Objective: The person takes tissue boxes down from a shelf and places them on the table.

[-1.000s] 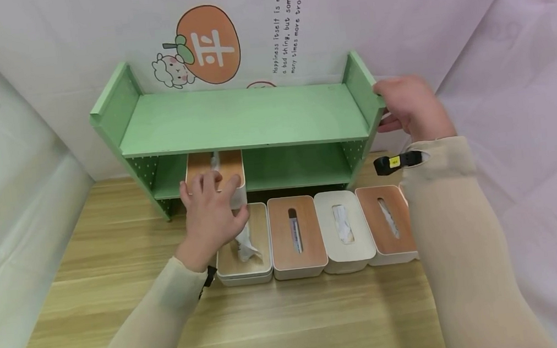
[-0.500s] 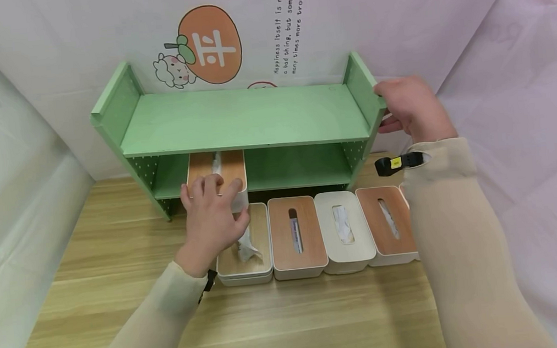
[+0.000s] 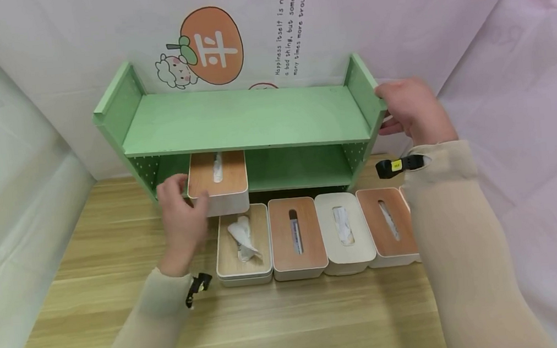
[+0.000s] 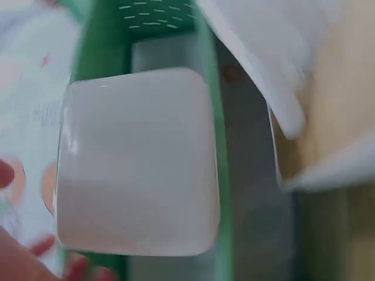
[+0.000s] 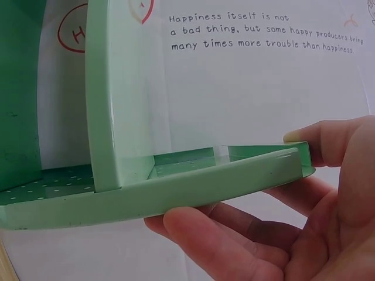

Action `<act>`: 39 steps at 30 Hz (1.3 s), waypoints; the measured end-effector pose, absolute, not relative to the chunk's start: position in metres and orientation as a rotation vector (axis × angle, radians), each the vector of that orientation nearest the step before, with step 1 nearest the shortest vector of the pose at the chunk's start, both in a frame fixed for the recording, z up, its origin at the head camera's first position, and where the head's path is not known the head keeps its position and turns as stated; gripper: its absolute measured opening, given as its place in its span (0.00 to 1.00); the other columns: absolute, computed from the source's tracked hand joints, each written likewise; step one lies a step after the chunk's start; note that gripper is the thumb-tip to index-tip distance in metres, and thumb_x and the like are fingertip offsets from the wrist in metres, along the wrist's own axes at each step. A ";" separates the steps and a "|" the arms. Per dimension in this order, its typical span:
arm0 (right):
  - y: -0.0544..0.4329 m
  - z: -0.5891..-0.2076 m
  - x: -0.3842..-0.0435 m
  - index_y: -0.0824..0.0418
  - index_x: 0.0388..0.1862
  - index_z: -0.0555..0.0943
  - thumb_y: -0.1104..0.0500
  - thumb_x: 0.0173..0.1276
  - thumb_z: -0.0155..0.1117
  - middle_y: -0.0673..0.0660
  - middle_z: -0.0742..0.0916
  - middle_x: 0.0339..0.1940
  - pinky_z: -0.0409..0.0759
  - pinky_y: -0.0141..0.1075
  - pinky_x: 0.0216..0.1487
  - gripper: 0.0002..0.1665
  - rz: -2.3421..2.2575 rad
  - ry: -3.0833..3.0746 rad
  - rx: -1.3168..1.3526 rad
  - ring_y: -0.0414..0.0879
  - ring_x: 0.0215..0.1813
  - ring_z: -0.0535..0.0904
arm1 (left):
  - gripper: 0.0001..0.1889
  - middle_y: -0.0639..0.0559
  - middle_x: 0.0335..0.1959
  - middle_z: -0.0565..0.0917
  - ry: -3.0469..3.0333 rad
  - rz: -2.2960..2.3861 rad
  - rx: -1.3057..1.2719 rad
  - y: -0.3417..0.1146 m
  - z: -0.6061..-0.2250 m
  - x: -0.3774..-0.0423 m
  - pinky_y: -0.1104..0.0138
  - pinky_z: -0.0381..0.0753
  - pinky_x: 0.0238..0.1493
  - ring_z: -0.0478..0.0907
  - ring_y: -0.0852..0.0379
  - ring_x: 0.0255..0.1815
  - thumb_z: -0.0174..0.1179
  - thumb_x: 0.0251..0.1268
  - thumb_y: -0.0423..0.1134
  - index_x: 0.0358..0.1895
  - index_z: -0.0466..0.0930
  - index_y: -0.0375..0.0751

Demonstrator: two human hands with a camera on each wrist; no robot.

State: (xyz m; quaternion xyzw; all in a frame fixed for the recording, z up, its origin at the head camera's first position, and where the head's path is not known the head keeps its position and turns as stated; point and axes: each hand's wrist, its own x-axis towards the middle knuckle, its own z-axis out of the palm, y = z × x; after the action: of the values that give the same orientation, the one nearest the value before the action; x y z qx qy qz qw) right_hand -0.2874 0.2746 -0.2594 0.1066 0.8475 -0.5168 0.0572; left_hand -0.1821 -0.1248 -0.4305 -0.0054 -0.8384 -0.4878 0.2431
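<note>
A tissue box with a wood-look lid and white sides sits partly inside the lower level of the green shelf, its front end jutting out. My left hand is at the box's front left corner, thumb in front and fingers to the left, blurred. In the left wrist view the box's white end fills the middle, while the fingers show at the lower left, not gripping it. My right hand grips the upper right side panel of the shelf between thumb and fingers.
A row of several tissue boxes stands on the wooden table before the shelf: a light-wood one with tissue sticking out, a brown-lidded one, a cream one and another brown-lidded one. White printed cloth hangs behind.
My left hand has come off the top of the wood-lidded box and moved left to its corner. That box has come slightly forward. The right hand keeps its hold on the shelf.
</note>
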 end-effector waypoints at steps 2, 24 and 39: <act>0.275 -0.261 -0.287 0.65 0.70 0.70 0.48 0.79 0.47 0.60 0.78 0.55 0.85 0.47 0.47 0.30 -1.567 2.568 0.324 0.54 0.46 0.84 | 0.26 0.35 0.58 0.65 -2.252 -1.701 0.154 -0.132 -0.429 -0.184 0.53 0.67 0.54 0.65 0.41 0.56 0.54 0.72 0.44 0.65 0.63 0.31; 0.275 -0.262 -0.284 0.66 0.67 0.73 0.44 0.78 0.44 0.60 0.77 0.56 0.86 0.45 0.45 0.31 -1.487 2.634 0.291 0.53 0.47 0.84 | 0.21 0.35 0.71 0.45 -1.927 -2.696 0.421 -0.165 -0.438 -0.201 0.40 0.61 0.67 0.58 0.30 0.68 0.47 0.76 0.42 0.66 0.53 0.47; 0.276 -0.262 -0.285 0.64 0.68 0.73 0.44 0.78 0.44 0.60 0.77 0.56 0.86 0.45 0.45 0.32 -1.471 2.638 0.300 0.53 0.46 0.85 | 0.39 0.24 0.70 0.51 -2.049 -2.863 0.285 -0.191 -0.442 -0.210 0.36 0.59 0.66 0.72 0.35 0.56 0.49 0.76 0.41 0.80 0.33 0.47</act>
State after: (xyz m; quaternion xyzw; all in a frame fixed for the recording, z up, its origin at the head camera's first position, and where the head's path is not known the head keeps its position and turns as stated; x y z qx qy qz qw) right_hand -0.2849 0.2759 -0.2621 0.0987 0.8679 -0.4840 0.0532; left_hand -0.2099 -0.1913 -0.4418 0.0792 -0.5690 -0.7952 -0.1939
